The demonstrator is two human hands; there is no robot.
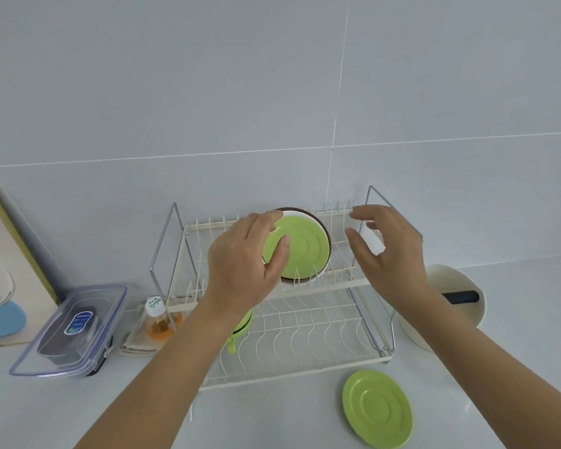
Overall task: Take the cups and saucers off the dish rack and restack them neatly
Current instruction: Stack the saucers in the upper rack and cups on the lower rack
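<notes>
Left hand (pixel 246 254) pinches green saucer (pixel 300 246) upright in dish rack (pixel 305 319) slots to lift it; right hand (pixel 389 251) spread, empty, ready to receive; one saucer (pixel 377 408) already on counter (pixel 272 416).

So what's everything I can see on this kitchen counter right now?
Dish rack: one, cream wire, two tiers, against the wall.
Green saucer on rack: one, upright in the top tier.
Dishes behind it: white and brown rims, count unclear.
Green saucer on counter: one, flat, in front of the rack.
Green cups: lower tier, mostly hidden by the arm.
Plastic container: one, clear, left of the rack.
Small bottle: one, orange contents, on a folded cloth.
Cream pot: one, dark handle, right of the rack.
Left hand: gripping the racked saucer.
Right hand: open, touching nothing.
</notes>
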